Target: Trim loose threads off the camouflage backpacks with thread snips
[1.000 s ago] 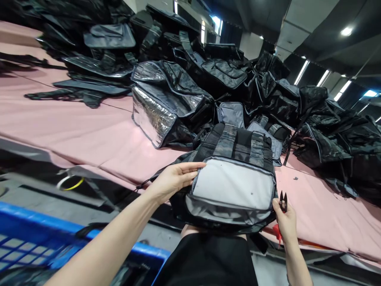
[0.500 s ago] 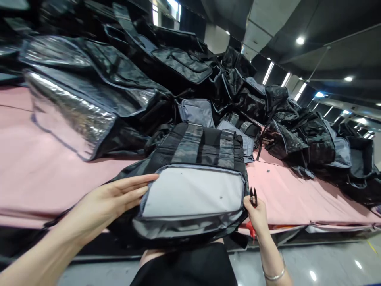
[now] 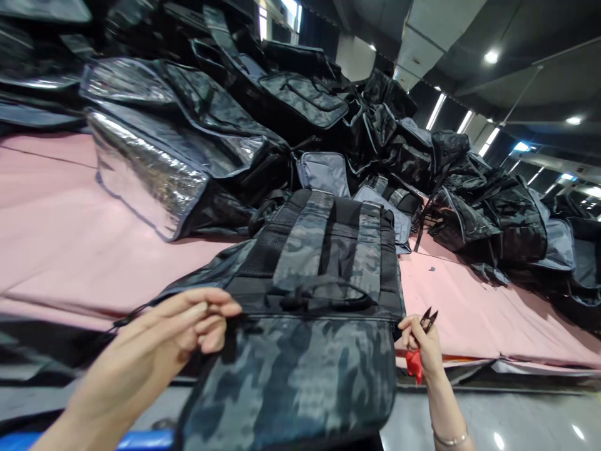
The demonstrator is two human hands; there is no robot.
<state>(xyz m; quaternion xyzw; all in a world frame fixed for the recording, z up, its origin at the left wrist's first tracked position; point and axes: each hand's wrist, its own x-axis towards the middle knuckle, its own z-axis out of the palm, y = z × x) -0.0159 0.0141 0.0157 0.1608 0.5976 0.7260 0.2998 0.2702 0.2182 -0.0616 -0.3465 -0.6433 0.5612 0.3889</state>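
Note:
A black and grey camouflage backpack [image 3: 300, 369] lies with its strap side up, one end hanging over the table's front edge toward me. Its padded straps point away, and a carry handle lies across the middle. My left hand [image 3: 192, 326] is closed, fingertips pinched at the backpack's left edge beside the seam. At the right edge, my right hand [image 3: 422, 338] is closed around small dark thread snips [image 3: 428, 319], blades pointing up. Its thumb and forefinger also pinch the backpack's edge. Something red [image 3: 414, 365] hangs from under this hand.
A pink-covered table [image 3: 117, 263] runs across in front. Many camouflage bags [image 3: 300, 100] are heaped behind, one with a shiny silver lining [image 3: 145, 169] at left. More bags [image 3: 511, 219] lie at right. A blue object [image 3: 145, 440] shows at the lower left.
The near end of the backpack has turned over: the pale inside panel is out of sight and its camouflage outer face now shows. My left fingers have gone from outstretched to curled.

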